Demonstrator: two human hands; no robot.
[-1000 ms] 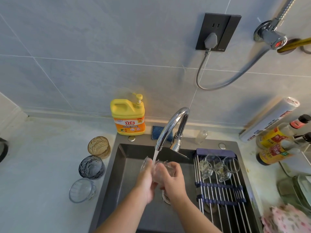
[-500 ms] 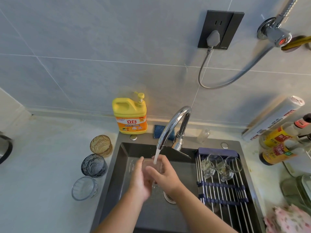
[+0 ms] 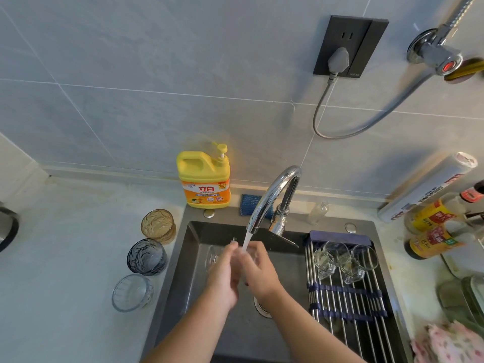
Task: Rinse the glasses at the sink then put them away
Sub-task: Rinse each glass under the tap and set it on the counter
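Observation:
Both hands are over the dark sink (image 3: 188, 260), under the running water from the chrome tap (image 3: 272, 197). My left hand (image 3: 222, 276) and my right hand (image 3: 259, 271) close around a clear glass (image 3: 213, 256); only its left edge shows past my fingers. An amber glass (image 3: 157, 225), a blue-grey glass (image 3: 146, 255) and a clear glass (image 3: 131, 292) stand in a row on the counter, left of the sink. Two clear glasses (image 3: 340, 258) lie on the roll-up rack (image 3: 345, 292) over the sink's right half.
A yellow soap bottle (image 3: 203, 176) and a blue sponge (image 3: 251, 203) sit behind the sink. Sauce bottles (image 3: 432, 231) and a film roll (image 3: 429, 184) crowd the right counter, with a pink cloth (image 3: 450, 341) at the front right. A plug and cable hang on the wall.
The view has shifted slightly. My hands have turned the glass under the stream and closed more tightly around it, hiding more of it than a second ago.

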